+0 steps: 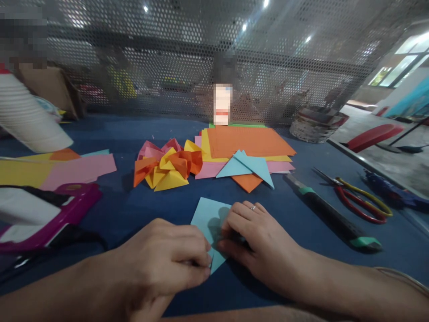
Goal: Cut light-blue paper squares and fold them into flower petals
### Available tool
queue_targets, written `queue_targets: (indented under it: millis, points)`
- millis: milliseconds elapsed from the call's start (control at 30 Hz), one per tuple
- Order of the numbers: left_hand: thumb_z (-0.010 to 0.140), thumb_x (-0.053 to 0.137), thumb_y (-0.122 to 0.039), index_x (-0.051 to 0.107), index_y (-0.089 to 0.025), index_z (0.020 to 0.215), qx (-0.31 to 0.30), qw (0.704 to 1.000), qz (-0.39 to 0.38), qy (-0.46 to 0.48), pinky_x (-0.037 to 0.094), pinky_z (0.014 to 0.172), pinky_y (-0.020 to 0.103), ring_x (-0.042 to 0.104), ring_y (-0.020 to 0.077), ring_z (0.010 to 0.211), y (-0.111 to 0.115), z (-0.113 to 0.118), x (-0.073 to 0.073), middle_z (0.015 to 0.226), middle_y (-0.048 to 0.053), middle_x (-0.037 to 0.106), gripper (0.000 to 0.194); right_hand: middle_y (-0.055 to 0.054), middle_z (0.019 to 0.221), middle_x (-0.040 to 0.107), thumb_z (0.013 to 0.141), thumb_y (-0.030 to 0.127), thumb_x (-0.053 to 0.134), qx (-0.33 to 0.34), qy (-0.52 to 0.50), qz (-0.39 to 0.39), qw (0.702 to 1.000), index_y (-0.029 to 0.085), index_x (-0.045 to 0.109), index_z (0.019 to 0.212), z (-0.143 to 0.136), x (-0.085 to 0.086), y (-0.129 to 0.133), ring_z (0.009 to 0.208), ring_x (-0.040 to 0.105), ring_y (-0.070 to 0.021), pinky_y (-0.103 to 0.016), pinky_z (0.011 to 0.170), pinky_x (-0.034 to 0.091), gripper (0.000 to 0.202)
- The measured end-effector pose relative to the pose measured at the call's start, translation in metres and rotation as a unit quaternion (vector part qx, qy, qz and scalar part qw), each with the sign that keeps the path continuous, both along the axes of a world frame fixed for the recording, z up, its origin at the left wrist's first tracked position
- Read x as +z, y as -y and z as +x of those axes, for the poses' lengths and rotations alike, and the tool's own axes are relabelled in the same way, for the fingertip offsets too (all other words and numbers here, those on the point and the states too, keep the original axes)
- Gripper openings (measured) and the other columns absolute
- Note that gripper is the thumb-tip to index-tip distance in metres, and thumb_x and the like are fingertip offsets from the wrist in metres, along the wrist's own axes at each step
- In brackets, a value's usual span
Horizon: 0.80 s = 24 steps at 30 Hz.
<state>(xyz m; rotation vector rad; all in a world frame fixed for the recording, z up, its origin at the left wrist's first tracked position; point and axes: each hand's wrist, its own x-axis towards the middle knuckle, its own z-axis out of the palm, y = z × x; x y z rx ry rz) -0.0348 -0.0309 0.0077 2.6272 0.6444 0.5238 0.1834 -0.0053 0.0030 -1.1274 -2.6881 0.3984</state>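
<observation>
A light blue sheet of paper (209, 212) lies on the dark blue table between my hands, with a fold line near its lower edge. My left hand (170, 250) is closed on the paper's lower left edge, thumb against fingers. On the right side, my right hand (253, 235) curls its fingers onto the same sheet, a ring on one finger. Just beyond lie folded light blue pieces (246, 165) over an orange folded piece (248, 182). To their left sits a cluster of folded pink, orange and yellow paper (170, 165).
Behind is a stack of coloured paper (248, 141). On the right lie a utility knife (331, 212), pliers (358, 203) and a dark blue tool (395, 190). A purple and white tool (77, 210), paper strips (80, 170) and stacked cups (31, 118) are left; a basket (315, 125) stands behind.
</observation>
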Motion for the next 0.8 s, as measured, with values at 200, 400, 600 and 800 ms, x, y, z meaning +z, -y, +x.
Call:
queue_targets:
  millis: [200,400,600,800]
  points:
    - [0.075,0.043,-0.005,0.062,-0.026,0.101,0.007,1.0,-0.012,-0.006,0.051,0.067,0.027,0.064,0.0199,0.076,0.0019,-0.0004,0.0008,0.085,0.003,0.068,0.039,-0.001,0.084,0.055,0.086,0.024,0.058,-0.002,-0.005,0.0,1.0,0.019,0.052,0.079,-0.0003,-0.0002,0.0005,0.077,0.048,-0.0163,-0.03,0.07,0.031,0.01]
    - [0.077,0.044,-0.004,0.061,-0.028,0.103,0.023,0.999,-0.024,-0.01,0.05,0.073,0.027,0.063,0.0193,0.081,0.0031,-0.0022,0.0021,0.09,0.0,0.068,0.039,-0.001,0.084,0.055,0.086,0.023,0.058,-0.01,0.01,-0.006,1.0,0.018,0.052,0.079,-0.0011,0.0015,0.0018,0.077,0.048,-0.0171,-0.032,0.071,0.031,0.011]
    - [0.079,0.041,-0.004,0.057,-0.027,0.109,0.064,0.998,-0.021,-0.015,0.049,0.075,0.028,0.062,0.0193,0.085,0.0037,-0.0009,0.0036,0.098,0.002,0.066,0.041,-0.001,0.086,0.055,0.087,0.025,0.057,-0.004,0.014,0.003,1.0,0.019,0.051,0.081,-0.0005,0.0011,0.0008,0.078,0.048,-0.0177,-0.032,0.071,0.032,0.011]
    - [0.079,0.045,-0.004,0.061,-0.03,0.106,0.042,0.999,0.007,-0.035,0.047,0.068,0.024,0.06,0.0161,0.078,0.0044,0.0023,-0.001,0.096,0.0,0.065,0.041,-0.001,0.085,0.054,0.086,0.024,0.058,-0.005,0.018,0.002,1.0,0.019,0.05,0.078,-0.0005,0.0016,0.0015,0.078,0.047,-0.0176,-0.031,0.07,0.032,0.012]
